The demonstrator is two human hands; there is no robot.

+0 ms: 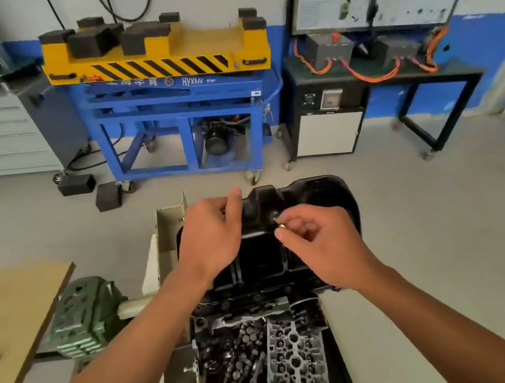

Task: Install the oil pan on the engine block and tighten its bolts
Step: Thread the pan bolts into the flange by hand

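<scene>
Right hand (319, 240) pinches a small bolt (282, 226) with its fingertips over the black pan (329, 198). Left hand (215, 234) hovers at the pan's left edge, fingers curled, contents unclear. Pan lies just beyond the cylinder head (294, 351).

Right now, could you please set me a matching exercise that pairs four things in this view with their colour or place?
Things:
1. oil pan
2. bolt
3. cylinder head
4. ribbed housing

Descriptions:
A. green, on the left side
B. small, pinched in the right hand
C. glossy black
D. silver-grey, nearest the camera

Pairs: 1-C; 2-B; 3-D; 4-A
</scene>
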